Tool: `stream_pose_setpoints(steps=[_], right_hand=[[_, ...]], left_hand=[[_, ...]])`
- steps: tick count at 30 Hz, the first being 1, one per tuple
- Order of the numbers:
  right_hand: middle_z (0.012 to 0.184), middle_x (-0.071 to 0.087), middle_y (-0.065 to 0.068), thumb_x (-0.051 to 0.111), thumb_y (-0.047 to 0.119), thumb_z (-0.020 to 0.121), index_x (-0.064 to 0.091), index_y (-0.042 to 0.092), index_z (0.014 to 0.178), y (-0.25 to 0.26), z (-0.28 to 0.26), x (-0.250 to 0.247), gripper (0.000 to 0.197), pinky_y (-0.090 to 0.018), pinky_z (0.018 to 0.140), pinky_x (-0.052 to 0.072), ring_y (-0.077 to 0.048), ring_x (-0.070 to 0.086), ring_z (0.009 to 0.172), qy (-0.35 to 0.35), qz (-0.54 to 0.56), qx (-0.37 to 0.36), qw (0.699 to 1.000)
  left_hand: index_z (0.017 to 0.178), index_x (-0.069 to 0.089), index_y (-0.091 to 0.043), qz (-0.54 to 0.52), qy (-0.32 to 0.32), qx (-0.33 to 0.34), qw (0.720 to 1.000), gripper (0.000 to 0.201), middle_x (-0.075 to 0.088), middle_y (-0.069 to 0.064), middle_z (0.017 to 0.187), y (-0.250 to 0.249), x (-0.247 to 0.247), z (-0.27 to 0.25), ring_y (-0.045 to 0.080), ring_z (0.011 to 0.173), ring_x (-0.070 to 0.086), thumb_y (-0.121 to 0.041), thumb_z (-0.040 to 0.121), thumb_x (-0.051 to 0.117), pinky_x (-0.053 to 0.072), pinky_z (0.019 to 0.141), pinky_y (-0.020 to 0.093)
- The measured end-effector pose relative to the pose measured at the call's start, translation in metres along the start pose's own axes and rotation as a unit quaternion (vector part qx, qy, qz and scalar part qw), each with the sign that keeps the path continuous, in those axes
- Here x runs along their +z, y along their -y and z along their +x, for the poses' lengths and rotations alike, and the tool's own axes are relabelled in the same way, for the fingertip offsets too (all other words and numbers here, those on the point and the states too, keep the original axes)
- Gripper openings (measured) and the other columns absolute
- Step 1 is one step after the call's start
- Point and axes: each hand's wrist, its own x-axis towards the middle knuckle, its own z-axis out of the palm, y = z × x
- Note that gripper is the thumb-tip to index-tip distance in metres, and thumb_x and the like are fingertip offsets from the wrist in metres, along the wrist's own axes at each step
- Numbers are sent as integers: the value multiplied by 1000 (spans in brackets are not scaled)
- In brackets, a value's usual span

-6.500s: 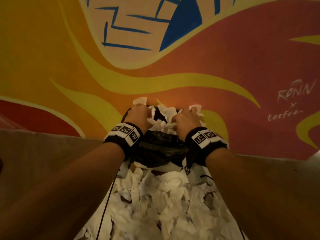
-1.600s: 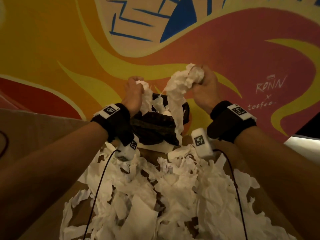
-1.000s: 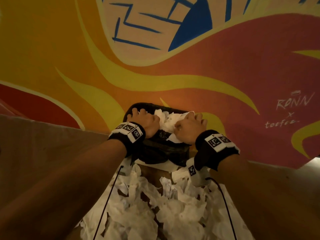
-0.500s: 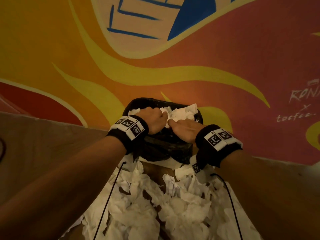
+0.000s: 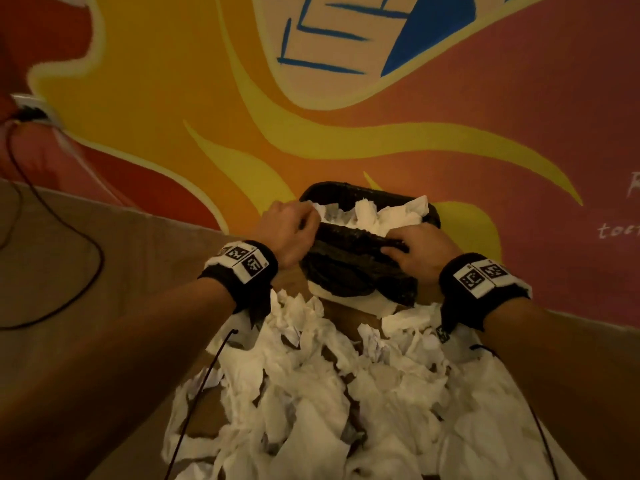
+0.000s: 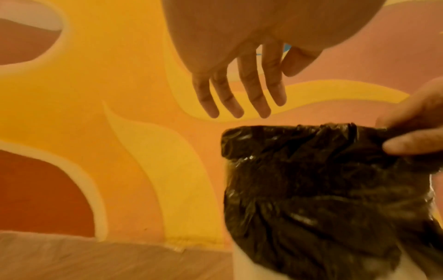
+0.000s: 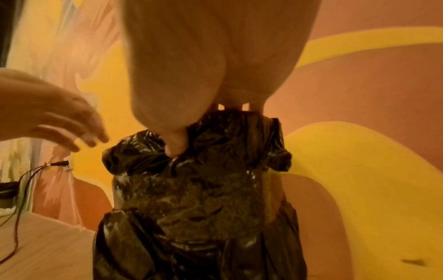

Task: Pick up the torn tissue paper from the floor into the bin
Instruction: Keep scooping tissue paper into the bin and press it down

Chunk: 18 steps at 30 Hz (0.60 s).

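Observation:
The bin, lined with a black bag, stands against the painted wall and is heaped with white torn tissue. My right hand grips the bag at the near rim; in the right wrist view the thumb presses into the liner and the fingers hook over the edge. My left hand hovers at the left rim, its fingers straight and holding nothing, just above the bin. A large pile of torn tissue covers the floor in front of the bin, under my forearms.
A painted wall rises directly behind the bin. A black cable loops over the wooden floor at the left, running up to a wall socket. Thin wrist-camera cords hang over the tissue pile.
Both hands were pressed together on the tissue in the bin's mouth. They have since moved apart: the right one now grips the near rim of the liner, and the left is empty at the left rim.

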Motion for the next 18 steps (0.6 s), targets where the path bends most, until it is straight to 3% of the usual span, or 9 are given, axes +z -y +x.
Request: stream_pose_setpoints(steps=[3,6,9,11,15,17,18], right_hand=[[90,70,-6,52,32,95,67,22,100,3,-6,0,19,-43,73,53,-29,63,85,-35,0,22,999],[98,70,-10,51,28,96,66,17,108,11,-8,1,22,-41,78,52,-31,62,91,-47,-23,56,997],[111,64,-12,52,30,94,60,15,119,25,-11,6,30,-44,86,50,-33,59,99,-71,-76,68,992],[122,56,-13,54,32,91,54,16,126,36,-16,10,39,-46,93,45,-35,53,109,-115,-97,64,987],[116,54,-9,54,28,86,57,17,114,71,-26,19,31,-44,89,42,-31,48,105,-194,-100,-1,976],[111,55,-6,54,26,85,59,19,107,93,-28,32,23,-41,84,41,-27,48,100,-174,-99,-44,979],[110,54,-4,52,25,86,59,20,106,103,-27,41,21,-39,84,41,-25,47,100,-136,-90,-61,985]], left_hand=[[91,63,-15,33,73,-18,997,29,65,2,94,20,-3,-30,24,85,58,-30,97,40,49,73,39],[88,62,-12,63,181,-57,980,26,67,10,89,47,2,-53,31,81,61,-29,95,44,51,71,41],[92,65,-20,105,279,-73,952,27,69,5,104,74,15,-66,25,88,62,-38,92,45,54,80,41],[103,62,-26,119,324,-83,935,26,63,2,122,84,21,-69,23,100,60,-41,92,45,50,90,40],[138,39,-34,172,386,-77,903,54,31,1,153,98,44,-67,29,136,37,-54,90,49,27,110,47],[144,28,-40,181,431,-81,880,76,21,1,158,102,59,-68,32,142,26,-71,78,51,23,115,52],[143,29,-43,179,451,-73,872,82,23,-1,156,103,64,-70,32,141,27,-76,72,52,26,114,53]])
